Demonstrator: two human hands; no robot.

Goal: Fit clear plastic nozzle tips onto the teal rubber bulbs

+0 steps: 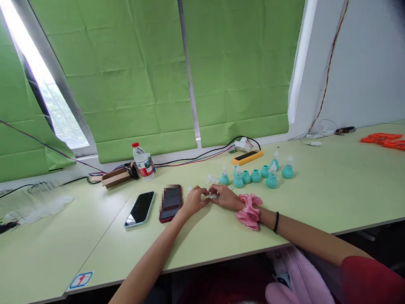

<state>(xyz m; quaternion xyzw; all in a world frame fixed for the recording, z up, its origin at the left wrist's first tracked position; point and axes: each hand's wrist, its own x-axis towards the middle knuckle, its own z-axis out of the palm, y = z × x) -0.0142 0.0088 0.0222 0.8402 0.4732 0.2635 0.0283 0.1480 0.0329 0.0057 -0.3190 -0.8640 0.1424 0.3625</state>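
Fingers of the left hand (194, 201) and right hand (225, 196) pinch a small translucent piece (213, 196) over the bench (322, 181), near turquoise bulb-shaped bottles (246, 177).

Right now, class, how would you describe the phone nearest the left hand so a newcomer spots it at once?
Start at the pale table below the green blinds and find the person's left hand. The red-edged phone lies flat just left of that hand. Its red edges set it apart from the pale blue-green-edged phone further left.
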